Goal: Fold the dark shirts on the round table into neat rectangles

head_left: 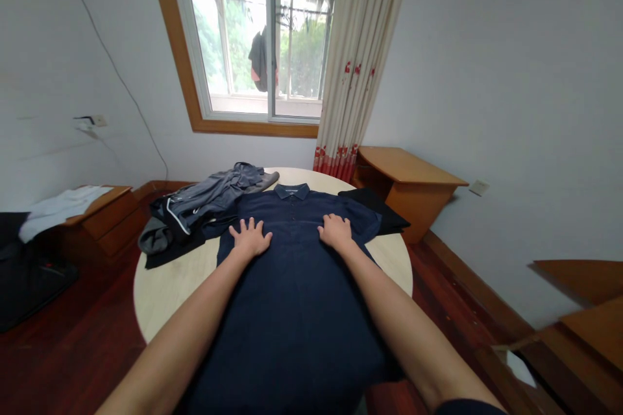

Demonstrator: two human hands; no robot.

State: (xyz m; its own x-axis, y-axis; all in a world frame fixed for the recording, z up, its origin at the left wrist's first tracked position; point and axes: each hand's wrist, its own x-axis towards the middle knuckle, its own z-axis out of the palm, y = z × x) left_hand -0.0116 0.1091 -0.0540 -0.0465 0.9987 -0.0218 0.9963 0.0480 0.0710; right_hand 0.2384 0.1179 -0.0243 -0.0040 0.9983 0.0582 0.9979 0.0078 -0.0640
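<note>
A dark navy polo shirt [296, 272] lies spread out, front side up, on a round pale table [160, 292]. Its collar [292, 192] points toward the window, and the lower part reaches over the near edge. My left hand [250, 238] rests flat on the left chest of the shirt, fingers spread. On the right chest lies my right hand [335, 230], palm down, its fingers slightly bent and a little apart. Neither hand grips the cloth.
A heap of grey and black clothes [209, 194] sits at the table's back left. Black folded cloth [377, 207] lies partly under the right sleeve. Behind stand a wooden desk [409, 168] and a patterned curtain [360, 65]. A low wooden cabinet [111, 220] is at left.
</note>
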